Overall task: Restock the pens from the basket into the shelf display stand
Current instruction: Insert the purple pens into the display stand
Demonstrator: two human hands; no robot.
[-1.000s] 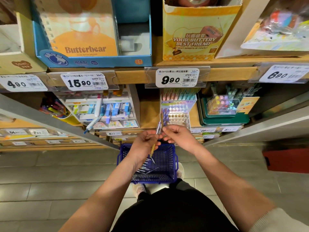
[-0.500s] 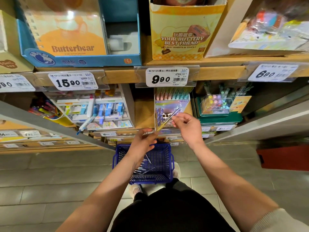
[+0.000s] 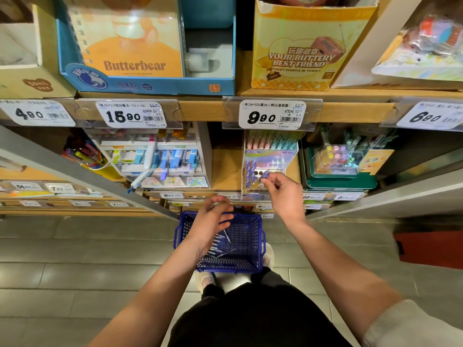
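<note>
Over the blue basket (image 3: 233, 266) of loose pens (image 3: 217, 246) the left hand (image 3: 213, 222) hovers slack and empty, while the right hand (image 3: 285, 194), pinching a purple pen (image 3: 265, 174) at the clear display stand (image 3: 271, 159), might miss its hole and drop it.

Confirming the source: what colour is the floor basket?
The plastic mesh basket is dark blue, head view.

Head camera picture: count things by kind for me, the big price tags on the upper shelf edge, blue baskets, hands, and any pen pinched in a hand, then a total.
price tags: 4
blue basket: 1
hands: 2, left hand and right hand
pen pinched in the right hand: 1
total: 8
</note>
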